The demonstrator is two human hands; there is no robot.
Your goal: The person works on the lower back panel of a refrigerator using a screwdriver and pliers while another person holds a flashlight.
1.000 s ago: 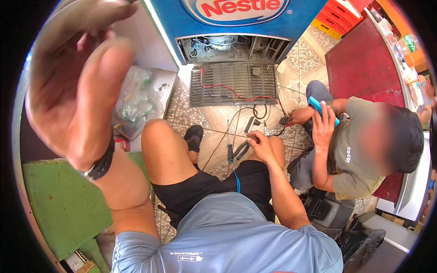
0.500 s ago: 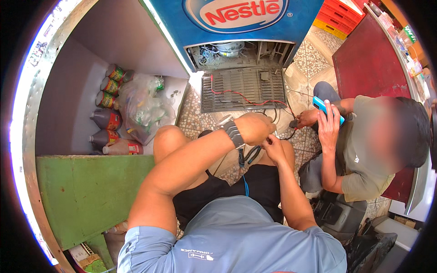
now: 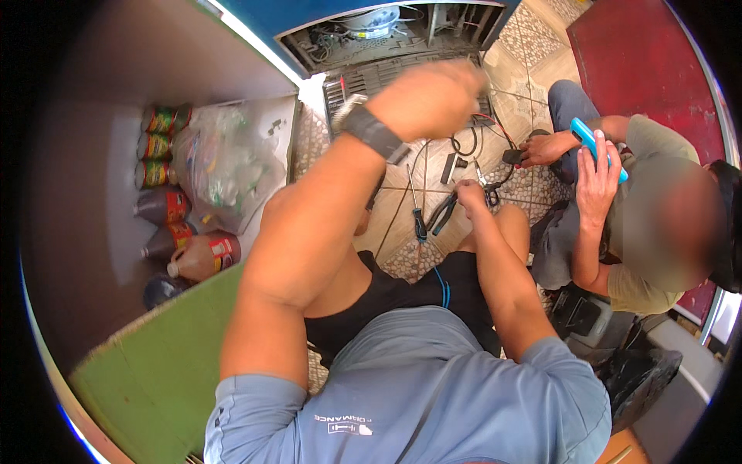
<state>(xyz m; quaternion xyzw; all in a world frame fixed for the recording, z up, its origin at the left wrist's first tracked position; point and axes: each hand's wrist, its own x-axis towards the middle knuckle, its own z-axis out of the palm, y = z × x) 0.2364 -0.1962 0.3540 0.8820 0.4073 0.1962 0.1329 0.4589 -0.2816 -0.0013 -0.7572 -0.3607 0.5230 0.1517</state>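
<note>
My left hand, with a dark band on its wrist, is raised over the grille panel; motion smears its fingers. My right hand is closed low over the floor tiles, and what it grips, if anything, is hidden. A black-handled tool lies against its right side. Left of it are dark pliers and a screwdriver with a black and teal handle. A small dark block and a black cable lie just beyond. A thin red wire emerges from behind my left hand.
The blue cabinet's open base shows wires and a rounded metal part. A person crouches at right, one hand beside a black piece, the other holding a blue phone. At left, cans, bottles and a plastic bag fill a compartment.
My left hand has left my right hand and swung forward and up over the grille. My right hand stays low, and the tools on the floor show more. The whole view has tilted downward.
</note>
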